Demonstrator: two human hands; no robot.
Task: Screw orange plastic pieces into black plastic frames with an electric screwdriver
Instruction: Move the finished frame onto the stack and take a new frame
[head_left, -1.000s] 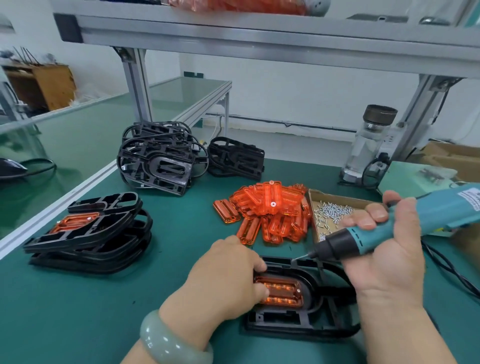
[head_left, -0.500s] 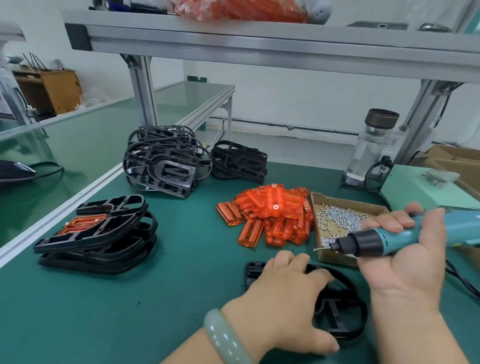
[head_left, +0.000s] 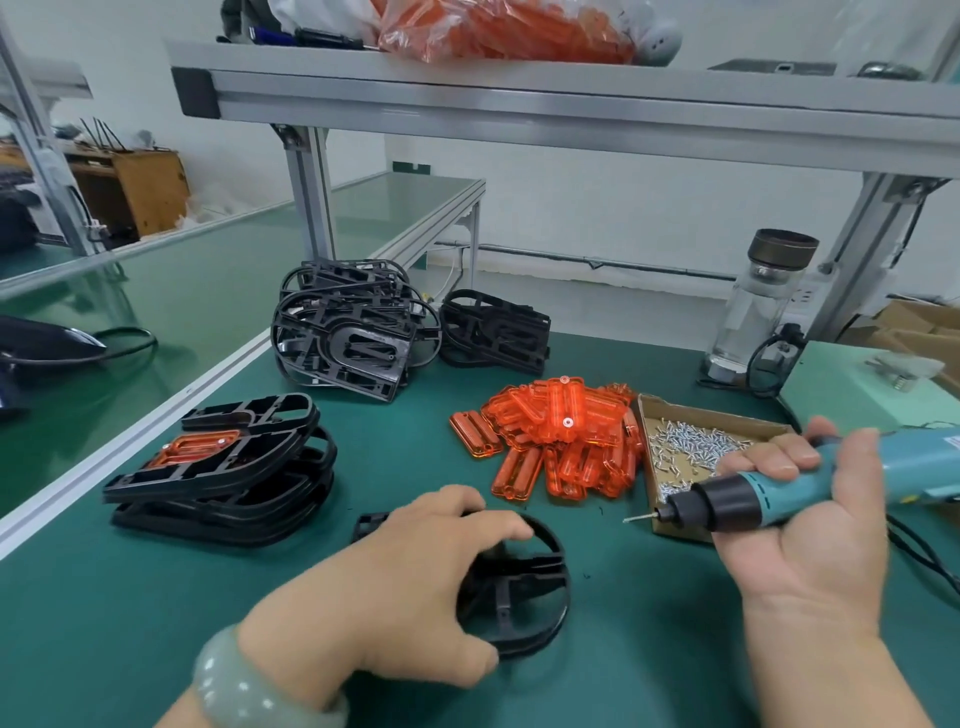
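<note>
1. Head view: left hand (head_left: 405, 587) fingers (head_left: 498, 530) curl over the black frame (head_left: 524, 587), thumb at its near rim, gripping it. Frame lies flat on the bench (head_left: 156, 623), near centre. Its left part is hidden under the hand.
2. Right hand (head_left: 810, 545) palm up, fingers (head_left: 774, 460) wrapped round the electric screwdriver (head_left: 779, 493). Bit (head_left: 641, 517) points left, clear of the frame. Tool's rear is cut off at the right edge.
3. Orange pieces (head_left: 561, 441) heaped beyond, against the screw box (head_left: 691, 441), which the tool partly hides.
4. Left: frame stack (head_left: 223, 467), with an orange piece in the top frame.
</note>
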